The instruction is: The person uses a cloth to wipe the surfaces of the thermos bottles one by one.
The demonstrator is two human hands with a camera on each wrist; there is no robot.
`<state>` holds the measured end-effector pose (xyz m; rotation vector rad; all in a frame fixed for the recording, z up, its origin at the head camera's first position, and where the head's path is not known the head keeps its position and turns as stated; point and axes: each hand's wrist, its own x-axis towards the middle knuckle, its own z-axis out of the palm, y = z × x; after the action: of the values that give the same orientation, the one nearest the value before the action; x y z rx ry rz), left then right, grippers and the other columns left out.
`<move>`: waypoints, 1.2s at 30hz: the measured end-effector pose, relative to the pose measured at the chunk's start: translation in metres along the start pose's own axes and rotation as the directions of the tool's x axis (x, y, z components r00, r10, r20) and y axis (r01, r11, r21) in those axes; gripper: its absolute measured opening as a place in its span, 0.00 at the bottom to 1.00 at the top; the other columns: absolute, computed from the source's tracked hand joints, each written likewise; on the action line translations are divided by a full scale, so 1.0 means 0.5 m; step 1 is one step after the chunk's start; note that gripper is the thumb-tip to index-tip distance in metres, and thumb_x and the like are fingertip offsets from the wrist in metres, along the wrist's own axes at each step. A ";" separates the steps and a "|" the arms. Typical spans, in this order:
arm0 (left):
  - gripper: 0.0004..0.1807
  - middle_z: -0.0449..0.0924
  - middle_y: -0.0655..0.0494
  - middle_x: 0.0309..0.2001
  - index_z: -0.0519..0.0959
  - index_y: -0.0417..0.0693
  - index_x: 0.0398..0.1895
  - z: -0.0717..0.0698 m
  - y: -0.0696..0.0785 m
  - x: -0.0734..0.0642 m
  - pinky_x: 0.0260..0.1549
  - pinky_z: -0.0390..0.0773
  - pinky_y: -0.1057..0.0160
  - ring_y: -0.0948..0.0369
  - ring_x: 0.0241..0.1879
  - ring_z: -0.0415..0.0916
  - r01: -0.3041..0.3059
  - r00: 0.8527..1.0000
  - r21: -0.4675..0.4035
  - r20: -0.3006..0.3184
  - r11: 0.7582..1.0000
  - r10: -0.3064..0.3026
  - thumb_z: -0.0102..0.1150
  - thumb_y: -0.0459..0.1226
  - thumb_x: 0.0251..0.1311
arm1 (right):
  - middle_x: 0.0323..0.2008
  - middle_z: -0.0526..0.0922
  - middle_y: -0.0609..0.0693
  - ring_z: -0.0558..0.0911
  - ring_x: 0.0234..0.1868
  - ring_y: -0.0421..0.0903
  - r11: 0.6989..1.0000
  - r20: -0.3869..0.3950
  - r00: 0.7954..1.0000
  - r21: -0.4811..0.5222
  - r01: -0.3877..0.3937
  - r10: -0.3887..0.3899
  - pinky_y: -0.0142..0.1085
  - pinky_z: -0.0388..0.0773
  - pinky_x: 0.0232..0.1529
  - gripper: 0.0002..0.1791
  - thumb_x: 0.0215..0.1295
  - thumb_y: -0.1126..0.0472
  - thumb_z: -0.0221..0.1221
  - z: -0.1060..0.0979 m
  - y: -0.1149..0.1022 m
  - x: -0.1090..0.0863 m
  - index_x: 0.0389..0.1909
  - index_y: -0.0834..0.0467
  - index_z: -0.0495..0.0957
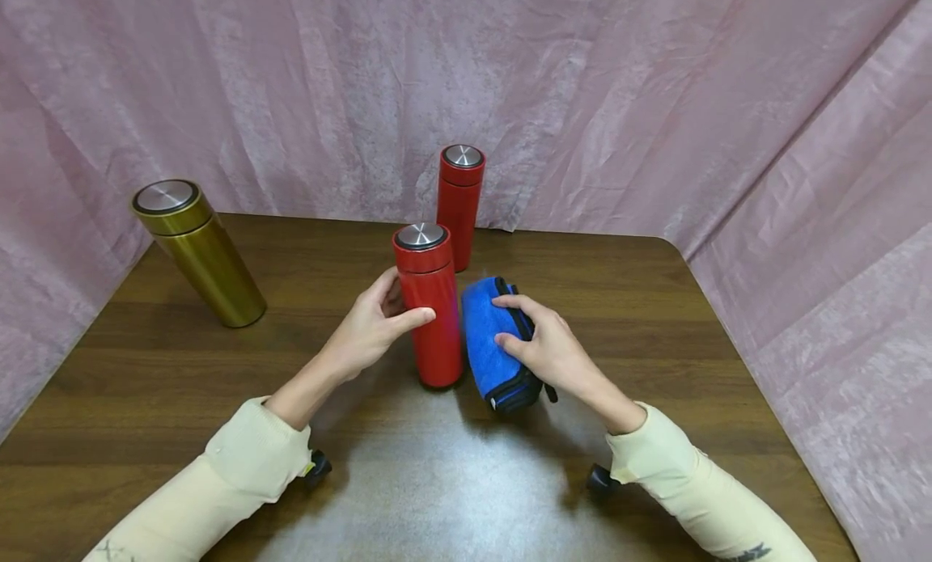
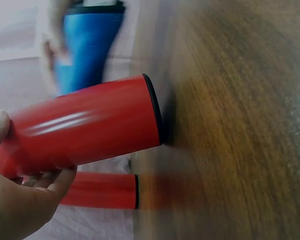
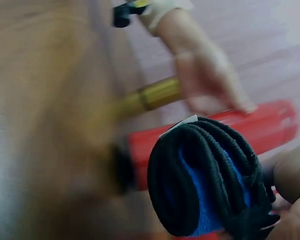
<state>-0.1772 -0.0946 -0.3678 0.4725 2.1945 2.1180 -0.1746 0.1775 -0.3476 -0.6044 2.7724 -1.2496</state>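
My left hand (image 1: 374,323) grips a red thermos flask (image 1: 429,319) with a silver lid, thumb across its front and fingers behind it. In the left wrist view the flask's black base (image 2: 154,110) looks just off the wooden surface. On the other side, my right hand (image 1: 549,344) holds a folded blue towel (image 1: 486,335) with black edging, close beside the flask. The towel's layered black-edged end (image 3: 205,175) faces the right wrist camera. Whether towel and flask touch, I cannot tell.
A second red flask (image 1: 460,206) stands behind the held one, near the table's back edge. A gold flask (image 1: 211,259) stands at the left. The brown wooden table (image 1: 619,303) is backed by pink curtains (image 1: 582,101).
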 end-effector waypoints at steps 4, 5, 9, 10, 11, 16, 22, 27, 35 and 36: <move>0.36 0.77 0.43 0.63 0.64 0.43 0.75 0.000 -0.001 0.006 0.59 0.80 0.54 0.48 0.58 0.79 0.010 1.000 0.025 -0.022 1.000 -0.009 0.68 0.30 0.66 | 0.62 0.78 0.61 0.81 0.56 0.58 0.981 -0.122 0.975 0.031 0.192 -0.186 0.55 0.83 0.52 0.28 0.66 0.68 0.68 -0.050 -0.044 0.003 0.67 0.56 0.76; 0.36 0.78 0.43 0.62 0.64 0.43 0.75 0.000 -0.001 0.008 0.58 0.80 0.55 0.48 0.58 0.80 0.014 1.000 0.028 -0.025 0.999 -0.013 0.68 0.30 0.66 | 0.61 0.78 0.60 0.80 0.57 0.56 0.969 -0.159 0.959 0.034 0.245 -0.236 0.54 0.83 0.53 0.28 0.66 0.68 0.68 -0.058 -0.055 0.006 0.67 0.57 0.76; 0.37 0.78 0.42 0.62 0.64 0.43 0.75 0.002 -0.001 0.010 0.56 0.81 0.55 0.48 0.57 0.80 0.018 0.999 0.034 -0.029 0.999 -0.017 0.69 0.31 0.65 | 0.55 0.79 0.58 0.79 0.55 0.50 0.897 -0.305 0.855 0.005 0.441 -0.419 0.45 0.82 0.52 0.29 0.65 0.70 0.69 -0.073 -0.096 0.018 0.66 0.59 0.76; 0.37 0.78 0.42 0.62 0.64 0.43 0.75 0.003 -0.001 0.011 0.57 0.81 0.55 0.48 0.57 0.80 0.016 0.999 0.032 -0.028 0.999 -0.015 0.69 0.31 0.65 | 0.54 0.79 0.58 0.79 0.54 0.49 0.877 -0.335 0.825 -0.014 0.479 -0.456 0.43 0.82 0.52 0.29 0.64 0.70 0.69 -0.072 -0.104 0.022 0.66 0.59 0.76; 0.37 0.78 0.42 0.62 0.64 0.43 0.75 0.003 -0.001 0.010 0.57 0.81 0.55 0.48 0.57 0.80 0.014 1.000 0.031 -0.027 0.999 -0.013 0.69 0.31 0.65 | 0.54 0.79 0.58 0.79 0.54 0.49 0.858 -0.357 0.796 -0.034 0.512 -0.489 0.41 0.81 0.51 0.29 0.64 0.70 0.69 -0.069 -0.110 0.026 0.66 0.60 0.76; 0.37 0.78 0.44 0.63 0.64 0.44 0.75 0.004 0.001 0.009 0.58 0.80 0.53 0.48 0.58 0.80 0.010 1.000 0.023 -0.024 1.000 -0.009 0.69 0.30 0.65 | 0.55 0.77 0.63 0.79 0.55 0.53 0.772 -0.399 0.679 -0.131 0.623 -0.616 0.41 0.81 0.53 0.28 0.63 0.71 0.70 -0.035 -0.120 0.047 0.64 0.64 0.76; 0.38 0.77 0.44 0.65 0.63 0.45 0.76 0.001 0.000 0.008 0.59 0.79 0.49 0.48 0.60 0.79 0.005 1.000 0.020 -0.009 1.000 -0.004 0.69 0.30 0.65 | 0.56 0.75 0.65 0.79 0.58 0.55 0.750 -0.349 0.670 -0.189 0.634 -0.655 0.46 0.82 0.56 0.26 0.63 0.71 0.70 0.000 -0.104 0.056 0.62 0.62 0.77; 0.37 0.78 0.44 0.63 0.64 0.44 0.74 -0.002 -0.002 0.007 0.57 0.81 0.52 0.48 0.58 0.80 -0.008 1.000 0.027 -0.013 1.000 0.008 0.69 0.29 0.64 | 0.54 0.75 0.64 0.80 0.56 0.55 0.764 -0.298 0.705 -0.196 0.615 -0.644 0.48 0.83 0.53 0.26 0.62 0.71 0.70 0.011 -0.090 0.050 0.61 0.61 0.77; 0.35 0.78 0.44 0.63 0.65 0.42 0.72 -0.006 -0.007 0.006 0.59 0.80 0.52 0.48 0.59 0.79 -0.004 0.999 0.037 -0.032 0.999 0.006 0.69 0.30 0.64 | 0.50 0.75 0.62 0.84 0.51 0.57 0.770 -0.129 0.767 -0.235 0.593 -0.629 0.48 0.86 0.49 0.26 0.61 0.70 0.72 0.027 -0.056 0.026 0.59 0.60 0.76; 0.35 0.78 0.43 0.63 0.64 0.42 0.72 -0.007 -0.008 0.005 0.59 0.79 0.51 0.48 0.60 0.79 -0.001 0.999 0.041 -0.037 0.999 0.003 0.69 0.30 0.65 | 0.50 0.75 0.61 0.84 0.50 0.56 0.774 -0.096 0.779 -0.239 0.586 -0.619 0.47 0.86 0.48 0.26 0.61 0.70 0.72 0.030 -0.049 0.021 0.59 0.60 0.76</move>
<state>-0.1812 -0.0975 -0.3712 0.4411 2.2619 2.1039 -0.1732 0.1482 -0.3387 -1.5902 2.9685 -1.1374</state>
